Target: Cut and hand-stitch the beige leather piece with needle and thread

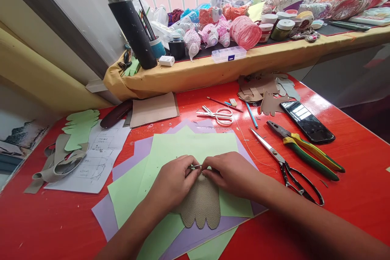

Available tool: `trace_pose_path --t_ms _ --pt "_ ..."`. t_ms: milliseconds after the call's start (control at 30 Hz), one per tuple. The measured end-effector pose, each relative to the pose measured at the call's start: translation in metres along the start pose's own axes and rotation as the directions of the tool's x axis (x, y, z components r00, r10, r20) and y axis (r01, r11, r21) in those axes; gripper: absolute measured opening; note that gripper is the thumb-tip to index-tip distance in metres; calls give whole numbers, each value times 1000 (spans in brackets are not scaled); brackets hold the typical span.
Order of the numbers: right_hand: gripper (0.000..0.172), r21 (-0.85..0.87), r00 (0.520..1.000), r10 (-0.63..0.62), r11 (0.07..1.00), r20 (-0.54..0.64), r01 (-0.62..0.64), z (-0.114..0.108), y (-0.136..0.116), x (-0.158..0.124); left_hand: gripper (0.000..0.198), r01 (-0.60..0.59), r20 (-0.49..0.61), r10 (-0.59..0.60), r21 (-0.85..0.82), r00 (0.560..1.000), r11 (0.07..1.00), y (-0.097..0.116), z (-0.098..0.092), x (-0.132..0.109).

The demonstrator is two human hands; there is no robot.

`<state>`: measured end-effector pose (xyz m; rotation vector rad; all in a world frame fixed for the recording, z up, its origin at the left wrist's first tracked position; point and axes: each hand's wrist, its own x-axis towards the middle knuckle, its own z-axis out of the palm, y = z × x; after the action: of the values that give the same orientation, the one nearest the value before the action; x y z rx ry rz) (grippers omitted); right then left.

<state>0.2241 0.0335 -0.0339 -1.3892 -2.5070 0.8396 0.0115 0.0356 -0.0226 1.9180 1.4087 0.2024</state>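
Note:
A taupe pebbled leather piece (201,207) with a scalloped lower edge lies on the stacked green and purple paper. My left hand (175,180) is closed at its upper left, thumb and forefinger pinching the narrow top. From the right, my right hand (228,172) pinches the same top end, fingertips almost meeting the left ones. A thin metallic strip or rod (195,166) shows between the fingertips; its kind is not clear. Fingers cover most of the leather's upper edge. Under both hands spreads a light green sheet (195,146).
Right of my hands lie black-handled scissors (276,154), pliers (298,142) and a phone (307,122). White-handled scissors (224,116) rest beyond the paper, near a blue pencil (251,114). Leather scraps (258,87) sit at the back; a drawn pattern sheet (97,158) lies left.

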Motion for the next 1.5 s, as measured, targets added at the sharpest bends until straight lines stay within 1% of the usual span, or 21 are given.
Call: trace_pose_path --t_ms 167,633,833,1067,1300,1500 --pt "14 -1 1000 13 1000 -4 -13 2 0 0 16 12 2 -12 -12 1000 1000 1 -1 0" --pt "16 -15 999 32 999 6 -32 1 -1 0 15 -1 43 0 27 999 1000 1 -4 0" --pt "18 17 998 53 998 21 -53 -2 -5 1 16 5 48 -6 9 999 1000 0 -3 1" --pt "17 10 999 45 999 15 -45 -1 -4 -1 16 19 59 -19 -4 998 1000 -1 -4 1" --pt "18 12 998 61 998 23 -61 -1 -5 0 18 -11 66 11 5 998 1000 0 -5 2" --pt "17 18 999 49 999 8 -50 0 -4 -2 18 12 74 -12 4 997 1000 2 -7 1"
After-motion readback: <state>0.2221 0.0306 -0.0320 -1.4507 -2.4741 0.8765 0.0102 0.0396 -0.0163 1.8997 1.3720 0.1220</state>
